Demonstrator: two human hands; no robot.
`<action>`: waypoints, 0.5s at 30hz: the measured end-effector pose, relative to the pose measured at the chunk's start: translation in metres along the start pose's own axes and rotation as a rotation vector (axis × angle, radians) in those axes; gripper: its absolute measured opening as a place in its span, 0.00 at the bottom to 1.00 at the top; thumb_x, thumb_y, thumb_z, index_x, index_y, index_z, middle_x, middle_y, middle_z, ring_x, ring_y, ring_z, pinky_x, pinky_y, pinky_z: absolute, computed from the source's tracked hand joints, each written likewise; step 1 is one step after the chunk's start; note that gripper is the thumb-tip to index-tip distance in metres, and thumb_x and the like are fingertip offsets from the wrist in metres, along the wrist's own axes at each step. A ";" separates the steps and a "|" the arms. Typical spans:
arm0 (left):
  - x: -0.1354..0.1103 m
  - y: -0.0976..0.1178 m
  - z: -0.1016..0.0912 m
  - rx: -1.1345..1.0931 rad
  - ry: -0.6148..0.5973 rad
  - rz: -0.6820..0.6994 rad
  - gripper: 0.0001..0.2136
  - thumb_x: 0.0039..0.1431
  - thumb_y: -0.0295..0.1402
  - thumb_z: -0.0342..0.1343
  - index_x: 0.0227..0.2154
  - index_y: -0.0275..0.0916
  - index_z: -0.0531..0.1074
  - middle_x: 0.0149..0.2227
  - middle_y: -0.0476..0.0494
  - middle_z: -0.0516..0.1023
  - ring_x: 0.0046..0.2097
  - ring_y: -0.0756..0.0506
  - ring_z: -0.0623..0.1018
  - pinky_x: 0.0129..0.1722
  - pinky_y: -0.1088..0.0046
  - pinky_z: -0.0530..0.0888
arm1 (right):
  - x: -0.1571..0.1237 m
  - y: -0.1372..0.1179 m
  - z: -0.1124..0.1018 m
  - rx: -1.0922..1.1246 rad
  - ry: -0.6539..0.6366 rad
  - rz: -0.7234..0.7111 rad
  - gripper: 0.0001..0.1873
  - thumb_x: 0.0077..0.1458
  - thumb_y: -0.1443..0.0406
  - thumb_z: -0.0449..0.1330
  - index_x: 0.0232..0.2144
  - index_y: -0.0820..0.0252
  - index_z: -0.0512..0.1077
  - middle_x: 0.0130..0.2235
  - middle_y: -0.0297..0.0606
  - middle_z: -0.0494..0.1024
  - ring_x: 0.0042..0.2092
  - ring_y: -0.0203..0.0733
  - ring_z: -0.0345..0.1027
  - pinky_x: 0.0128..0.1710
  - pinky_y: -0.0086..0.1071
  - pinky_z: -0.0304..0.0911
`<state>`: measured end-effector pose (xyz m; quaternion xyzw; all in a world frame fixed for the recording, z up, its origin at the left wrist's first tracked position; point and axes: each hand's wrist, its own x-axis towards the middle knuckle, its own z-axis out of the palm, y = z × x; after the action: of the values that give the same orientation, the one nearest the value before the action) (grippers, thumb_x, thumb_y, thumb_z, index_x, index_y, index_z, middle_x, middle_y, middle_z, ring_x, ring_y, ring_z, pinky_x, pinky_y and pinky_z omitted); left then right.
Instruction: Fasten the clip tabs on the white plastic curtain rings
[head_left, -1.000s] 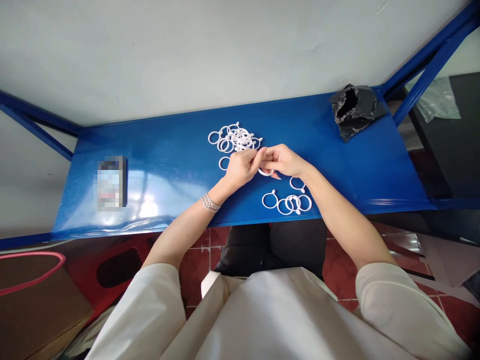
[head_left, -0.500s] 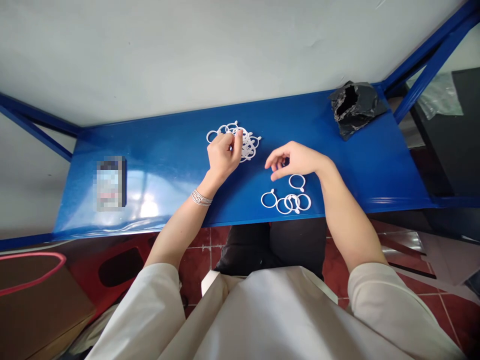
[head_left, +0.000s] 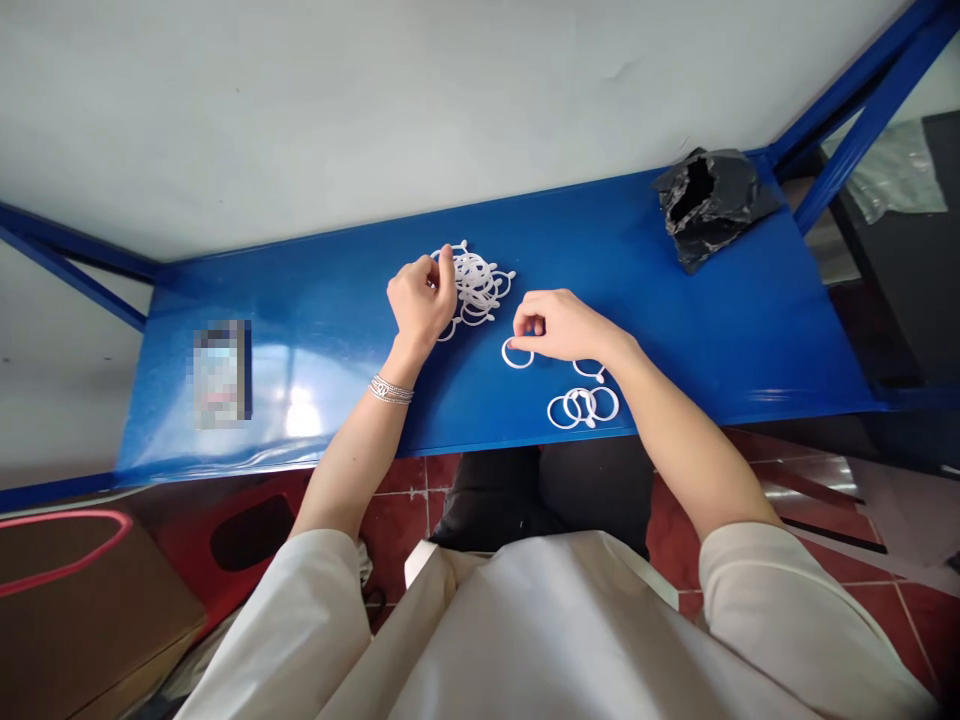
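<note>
Closest in, silver bangles (head_left: pixel 390 391) circled the left wrist. The left-hand grip (head_left: pixel 421 302) lay on the near edge of a tangled heap of white plastic rings (head_left: pixel 474 285), fingers among them; clenched or released, I could not tell. Just right of the heap, the right-hand grip (head_left: pixel 566 327) was clenched on a single white plastic ring (head_left: pixel 517 353), which had apparently left the small group of white rings (head_left: pixel 583 405), now one fewer, below the heap. All lay on a blue painted-metal shelf (head_left: pixel 637 260); a crumpled black plastic bag (head_left: pixel 709 208) sat farther right of the heap.
</note>
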<state>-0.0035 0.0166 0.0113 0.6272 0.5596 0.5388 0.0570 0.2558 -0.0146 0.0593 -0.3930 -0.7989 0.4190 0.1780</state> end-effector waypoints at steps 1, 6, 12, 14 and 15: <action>0.000 -0.002 0.001 0.021 0.009 0.006 0.32 0.74 0.56 0.59 0.19 0.44 0.56 0.17 0.52 0.55 0.24 0.49 0.55 0.29 0.62 0.55 | 0.000 0.001 -0.001 0.012 0.029 -0.005 0.11 0.60 0.60 0.74 0.29 0.59 0.80 0.39 0.43 0.81 0.37 0.43 0.71 0.40 0.40 0.63; 0.002 -0.007 0.001 0.106 0.035 0.027 0.29 0.70 0.53 0.64 0.20 0.45 0.59 0.18 0.50 0.61 0.25 0.48 0.58 0.28 0.64 0.58 | 0.006 0.009 0.003 0.062 0.120 -0.045 0.12 0.59 0.60 0.73 0.28 0.58 0.78 0.36 0.41 0.82 0.35 0.42 0.71 0.39 0.40 0.64; -0.001 0.000 -0.003 0.182 0.070 -0.038 0.17 0.65 0.45 0.69 0.28 0.44 0.70 0.38 0.38 0.77 0.33 0.44 0.72 0.34 0.61 0.71 | 0.010 0.017 0.009 0.250 0.162 0.025 0.19 0.57 0.51 0.76 0.30 0.58 0.76 0.32 0.39 0.83 0.30 0.40 0.71 0.32 0.36 0.64; -0.001 0.001 -0.003 0.169 0.065 -0.049 0.15 0.65 0.44 0.70 0.30 0.44 0.71 0.41 0.36 0.78 0.34 0.43 0.73 0.35 0.61 0.72 | 0.012 0.020 0.010 0.342 0.160 0.050 0.23 0.55 0.48 0.78 0.31 0.57 0.75 0.31 0.39 0.82 0.27 0.38 0.70 0.29 0.35 0.63; -0.001 0.002 -0.003 0.161 0.063 -0.049 0.15 0.64 0.43 0.71 0.31 0.44 0.72 0.41 0.36 0.78 0.35 0.43 0.74 0.35 0.61 0.73 | 0.013 0.021 0.010 0.373 0.168 0.049 0.23 0.54 0.48 0.78 0.31 0.57 0.75 0.31 0.38 0.81 0.26 0.37 0.69 0.28 0.34 0.62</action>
<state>-0.0045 0.0133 0.0127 0.5986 0.6178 0.5099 0.0022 0.2514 -0.0033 0.0358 -0.4061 -0.6799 0.5299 0.3034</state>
